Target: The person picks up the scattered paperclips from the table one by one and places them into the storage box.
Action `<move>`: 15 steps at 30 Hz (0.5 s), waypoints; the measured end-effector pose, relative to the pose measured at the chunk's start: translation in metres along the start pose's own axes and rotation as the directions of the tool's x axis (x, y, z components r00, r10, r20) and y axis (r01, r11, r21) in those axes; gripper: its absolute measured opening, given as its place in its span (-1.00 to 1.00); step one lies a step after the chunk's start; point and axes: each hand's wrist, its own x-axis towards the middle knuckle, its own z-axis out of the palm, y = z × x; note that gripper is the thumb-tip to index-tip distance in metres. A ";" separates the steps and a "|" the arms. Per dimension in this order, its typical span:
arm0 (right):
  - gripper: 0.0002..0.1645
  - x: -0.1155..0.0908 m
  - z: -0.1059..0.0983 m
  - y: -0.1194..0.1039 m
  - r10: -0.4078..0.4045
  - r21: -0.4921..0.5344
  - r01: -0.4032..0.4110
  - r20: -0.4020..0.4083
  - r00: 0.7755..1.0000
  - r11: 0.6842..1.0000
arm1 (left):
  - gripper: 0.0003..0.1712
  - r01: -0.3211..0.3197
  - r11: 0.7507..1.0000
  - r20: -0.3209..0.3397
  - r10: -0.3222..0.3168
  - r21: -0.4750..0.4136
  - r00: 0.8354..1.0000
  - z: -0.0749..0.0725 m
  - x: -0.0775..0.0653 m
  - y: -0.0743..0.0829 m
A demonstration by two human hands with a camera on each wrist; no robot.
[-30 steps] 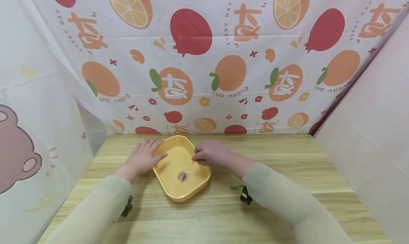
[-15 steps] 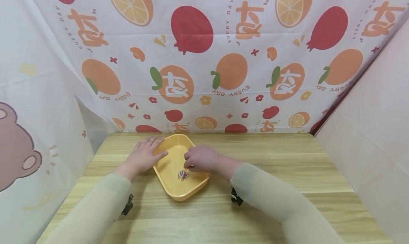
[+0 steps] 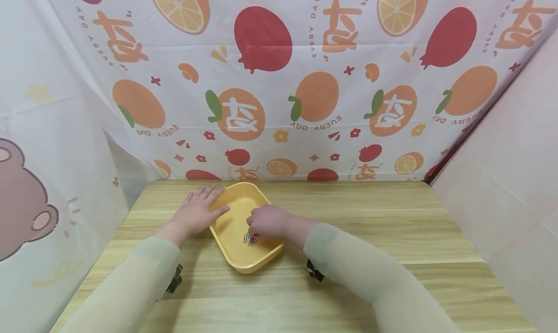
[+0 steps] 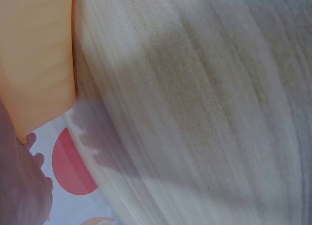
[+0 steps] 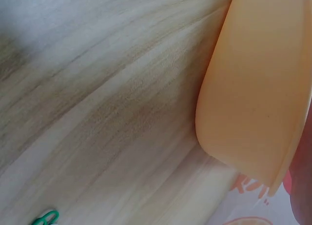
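A yellow tray point(image 3: 231, 226) sits on the wooden table, angled, with a small cluster of coloured paper clips point(image 3: 247, 239) on its floor. My left hand point(image 3: 194, 216) rests on the tray's left rim, fingers spread and straight, thumb reaching inside. Over the right rim comes my right hand point(image 3: 270, 221), its curled fingers pinching a paper clip right at the cluster; the hand covers most of that clip. In the left wrist view the tray's outer wall point(image 4: 36, 54) fills the upper left. The right wrist view has the opposite wall point(image 5: 253, 88).
A green paper clip point(image 5: 46, 217) lies on the table right of the tray, at the bottom of the right wrist view. Fruit-printed cloth point(image 3: 279, 81) hangs behind the table's far edge. Pale cloth walls point(image 3: 505, 188) stand at both sides.
My right hand has moved left and down into the tray, carrying the pinched paper clip to the cluster. The green clips seen earlier are now behind the right sleeve. My left hand stays put.
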 end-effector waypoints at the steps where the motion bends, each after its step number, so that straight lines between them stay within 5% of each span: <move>1: -0.85 0.000 0.000 0.000 0.004 0.003 -0.004 0.004 1.000 1.000 | -0.13 0.000 1.000 0.000 0.000 0.001 1.000 0.000 0.000 0.000; 15: -0.85 -0.002 0.002 0.000 0.054 0.038 -0.053 -0.011 0.998 0.998 | -0.14 -0.007 1.000 -0.006 0.007 0.004 1.000 0.000 0.000 0.001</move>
